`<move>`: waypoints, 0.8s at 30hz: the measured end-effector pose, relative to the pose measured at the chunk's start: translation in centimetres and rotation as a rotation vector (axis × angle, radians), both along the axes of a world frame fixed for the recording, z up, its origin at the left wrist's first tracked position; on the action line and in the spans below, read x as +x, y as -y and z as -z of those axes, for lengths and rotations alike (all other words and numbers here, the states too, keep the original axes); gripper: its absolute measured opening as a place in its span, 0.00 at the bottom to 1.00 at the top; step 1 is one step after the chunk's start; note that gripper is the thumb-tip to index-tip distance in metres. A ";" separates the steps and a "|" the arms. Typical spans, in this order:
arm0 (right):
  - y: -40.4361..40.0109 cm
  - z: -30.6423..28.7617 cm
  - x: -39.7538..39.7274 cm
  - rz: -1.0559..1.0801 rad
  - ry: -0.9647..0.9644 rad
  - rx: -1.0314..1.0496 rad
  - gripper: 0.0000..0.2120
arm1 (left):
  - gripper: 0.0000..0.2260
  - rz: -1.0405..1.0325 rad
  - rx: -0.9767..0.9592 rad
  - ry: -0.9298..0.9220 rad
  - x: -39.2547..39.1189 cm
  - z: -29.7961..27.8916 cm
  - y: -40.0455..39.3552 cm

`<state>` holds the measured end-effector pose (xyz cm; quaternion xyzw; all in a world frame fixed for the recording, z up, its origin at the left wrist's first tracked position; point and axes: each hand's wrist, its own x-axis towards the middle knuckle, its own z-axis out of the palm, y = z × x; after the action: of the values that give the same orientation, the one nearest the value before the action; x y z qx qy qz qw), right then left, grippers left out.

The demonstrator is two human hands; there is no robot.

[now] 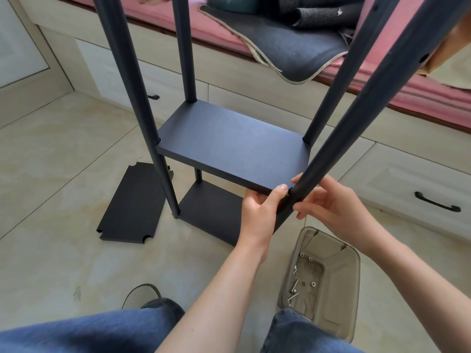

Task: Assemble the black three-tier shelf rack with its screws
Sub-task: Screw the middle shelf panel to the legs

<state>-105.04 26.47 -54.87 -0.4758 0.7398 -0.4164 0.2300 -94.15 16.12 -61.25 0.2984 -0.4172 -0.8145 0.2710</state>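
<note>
The black rack stands on the tiled floor with a middle shelf board (234, 143) and a bottom shelf board (211, 207) set between several upright black poles. My left hand (260, 207) grips the near right corner of the middle shelf, thumb on top. My right hand (328, 202) holds the near right pole (356, 123) at that same corner, fingers curled round it. A third shelf board (135, 205) with notched corners lies flat on the floor to the left. Screws (295, 289) lie in a translucent bin (336, 289) near my right knee.
A bench with a pink cushion (420, 98) and a dark mat (288, 47) runs along the back, with white drawers and black handles (437, 202) below. My knees in blue jeans (76, 332) fill the bottom edge. A dark slipper (142, 294) lies by my left knee.
</note>
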 end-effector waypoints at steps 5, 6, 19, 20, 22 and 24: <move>-0.2 0.3 0.7 0.030 -0.047 -0.009 0.22 | 0.19 -0.014 0.013 -0.017 0.3 -0.3 0.1; -0.1 0.2 0.8 0.022 -0.074 0.006 0.22 | 0.18 -0.009 0.010 -0.017 0.4 -0.2 0.2; -0.1 -0.1 1.7 0.083 -0.222 0.039 0.18 | 0.13 0.003 0.020 -0.014 0.5 -0.5 0.2; -0.1 -0.1 1.6 0.078 -0.221 0.038 0.19 | 0.13 0.001 0.024 -0.017 0.5 -0.5 0.2; -0.2 -0.2 1.5 0.076 -0.214 0.040 0.20 | 0.11 -0.001 0.024 -0.018 0.5 -0.5 0.2; -0.2 -0.1 1.5 0.093 -0.189 0.047 0.19 | 0.11 -0.009 0.025 -0.018 0.5 -0.5 0.2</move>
<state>-103.58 26.72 -54.80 -0.4728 0.7890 -0.3624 0.1507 -93.63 15.90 -60.74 0.2963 -0.4034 -0.8211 0.2745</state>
